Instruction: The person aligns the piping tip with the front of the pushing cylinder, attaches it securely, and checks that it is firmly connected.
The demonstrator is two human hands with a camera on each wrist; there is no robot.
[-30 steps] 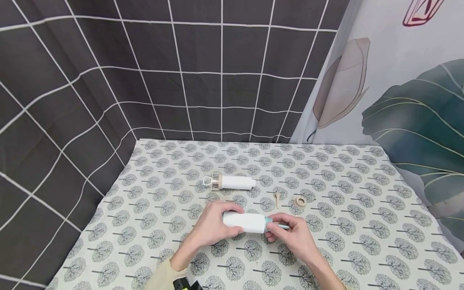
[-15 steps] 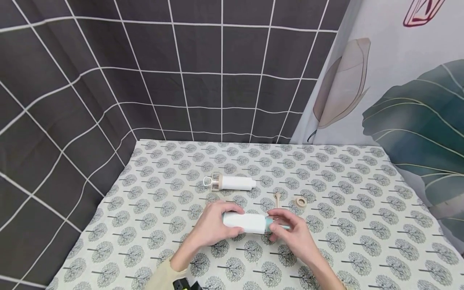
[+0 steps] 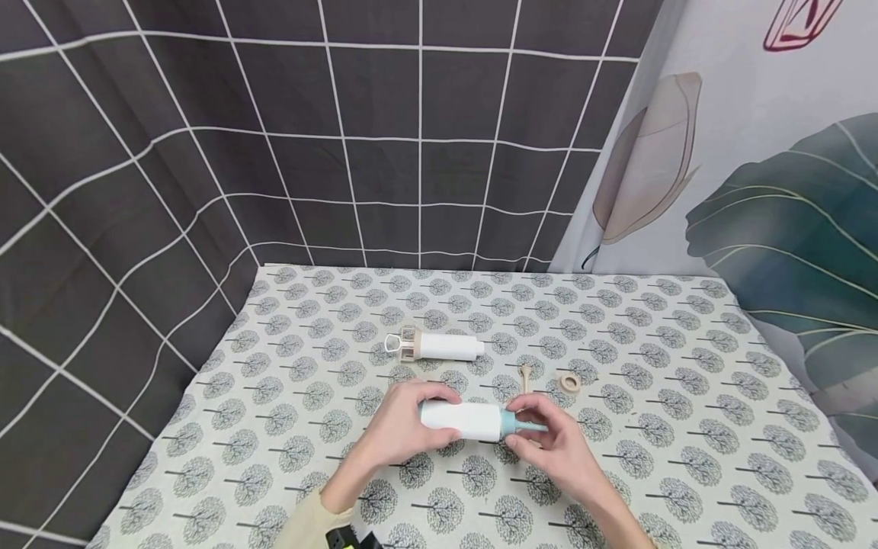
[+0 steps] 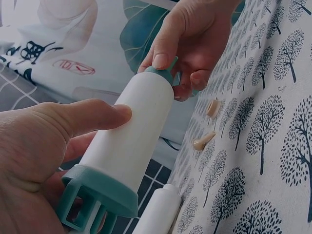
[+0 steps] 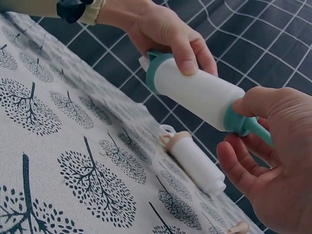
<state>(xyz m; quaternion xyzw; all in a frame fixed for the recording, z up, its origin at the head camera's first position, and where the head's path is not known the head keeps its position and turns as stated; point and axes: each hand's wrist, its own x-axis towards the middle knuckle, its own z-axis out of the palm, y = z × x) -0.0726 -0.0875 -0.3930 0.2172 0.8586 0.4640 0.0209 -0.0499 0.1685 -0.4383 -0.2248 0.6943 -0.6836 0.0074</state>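
Note:
My left hand [image 3: 414,419] grips the white barrel of what looks like a piping syringe [image 3: 466,421], lying sideways in front of me. In the left wrist view its teal slotted end [image 4: 100,190] sits nearest my left palm. At the other end, my right hand [image 3: 552,442] has thumb and fingers around the teal nozzle [image 5: 239,122]. The right thumb touches the nozzle's collar, while the narrow tip points toward the right palm. Just beyond, a second white syringe [image 3: 447,347] with a beige slotted end and a white loop handle lies on the cloth.
A small beige nozzle [image 3: 525,377] and a beige ring [image 3: 568,383] lie on the tree-print tablecloth [image 3: 686,427], beyond my right hand. Dark checked curtain [image 3: 384,168] hangs behind the table, and a leaf-print curtain [image 3: 754,191] stands at right.
My right thumb and fingers have shifted and spread around the teal nozzle, leaving more of it showing. The left hand and the syringe barrel stay nearly where they were.

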